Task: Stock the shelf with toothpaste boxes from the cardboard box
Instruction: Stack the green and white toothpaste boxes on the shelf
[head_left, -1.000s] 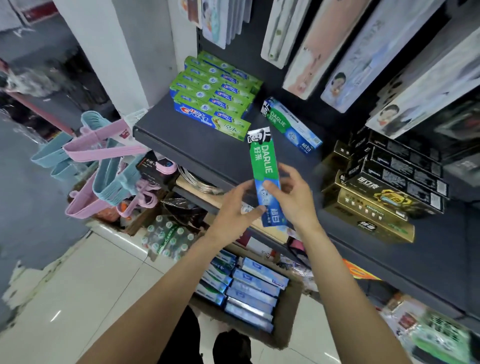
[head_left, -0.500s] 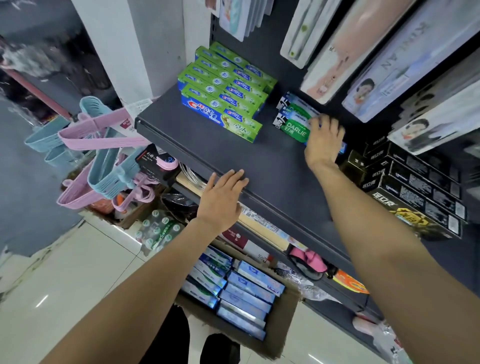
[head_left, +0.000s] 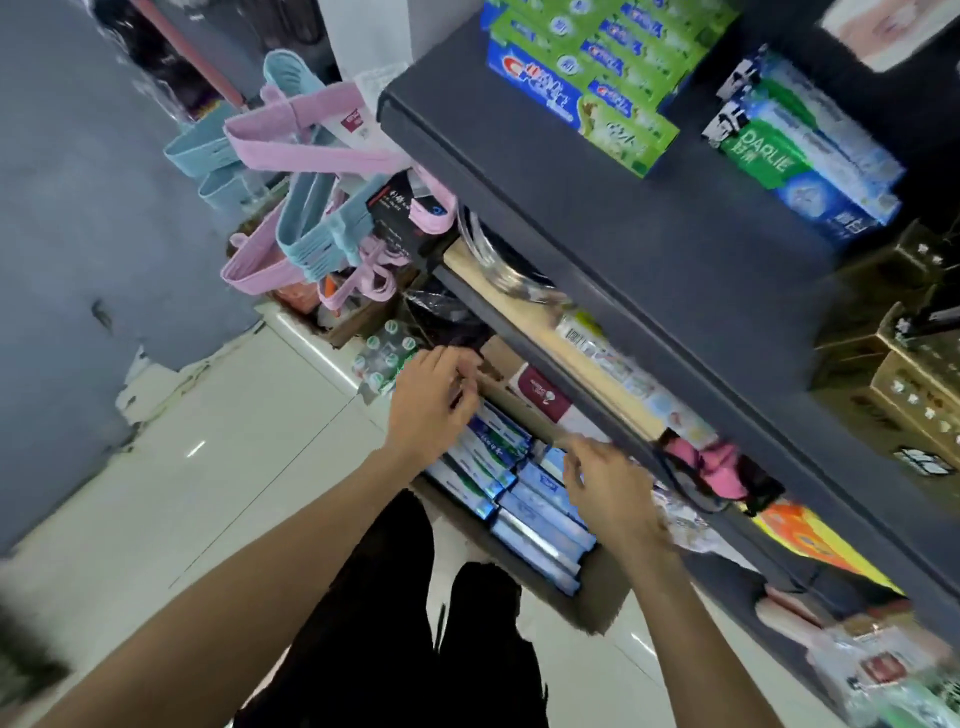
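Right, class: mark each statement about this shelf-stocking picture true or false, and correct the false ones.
1. Both hands are over the cardboard box. True.
2. The right hand holds a Darlie box. False: it holds nothing clearly visible; the Darlie boxes lie on the shelf.
3. Green Crest boxes lie left of the Darlie boxes. True.
4. The left hand rests on the shelf. False: it is below it, over the box.

Darlie boxes (head_left: 810, 161) on shelf: 2 | hands: 2 | boxes in carton (head_left: 524, 499): roughly 8, blurred
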